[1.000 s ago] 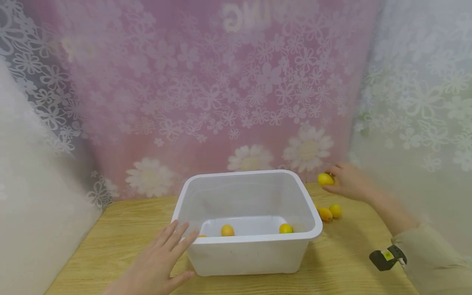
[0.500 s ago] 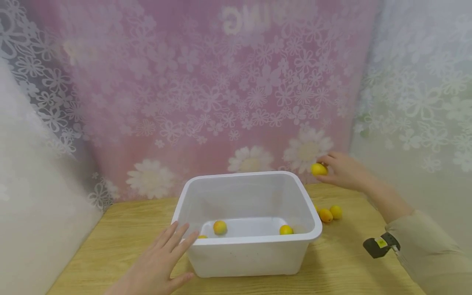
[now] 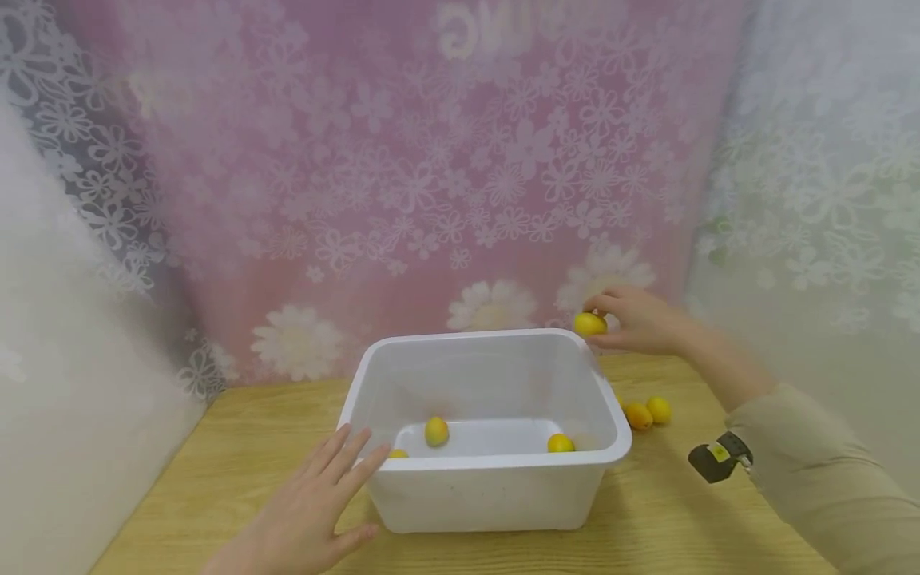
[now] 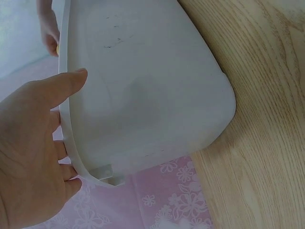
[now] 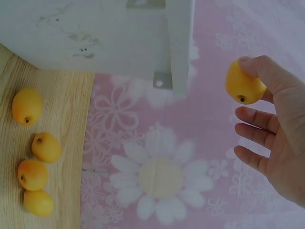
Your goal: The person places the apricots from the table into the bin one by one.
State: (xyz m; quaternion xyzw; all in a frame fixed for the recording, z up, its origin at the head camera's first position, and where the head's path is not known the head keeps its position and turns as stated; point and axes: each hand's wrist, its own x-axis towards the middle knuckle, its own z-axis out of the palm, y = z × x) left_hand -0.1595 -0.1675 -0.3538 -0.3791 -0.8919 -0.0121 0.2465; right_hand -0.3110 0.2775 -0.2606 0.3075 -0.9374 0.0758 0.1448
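Observation:
My right hand (image 3: 640,321) pinches a yellow oval fruit (image 3: 589,324) between thumb and fingers, at the far right corner of a white plastic tub (image 3: 489,497). In the right wrist view the held fruit (image 5: 242,85) shows a dark spot at one end, and the other fingers stand apart from it. My left hand (image 3: 305,503) lies at the tub's near left corner with its fingers spread and fairly straight across the rim. The left thumb (image 4: 71,86) is on the outer side of the wall. Inside the tub are a yellow-green fruit (image 3: 436,431), a yellow fruit (image 3: 561,443) and a partly hidden fruit (image 3: 398,454).
Several more yellow-orange fruits (image 5: 33,175) lie on the wooden table (image 3: 237,463) to the right of the tub, partly hidden by it in the head view. A pink flowered sheet (image 3: 431,160) hangs behind, and pale sheets (image 3: 805,200) enclose the sides.
My right hand has carried its fruit up and leftward to the tub's far right corner. One fruit inside the tub has rolled away from the near wall. The left hand stays at the rim.

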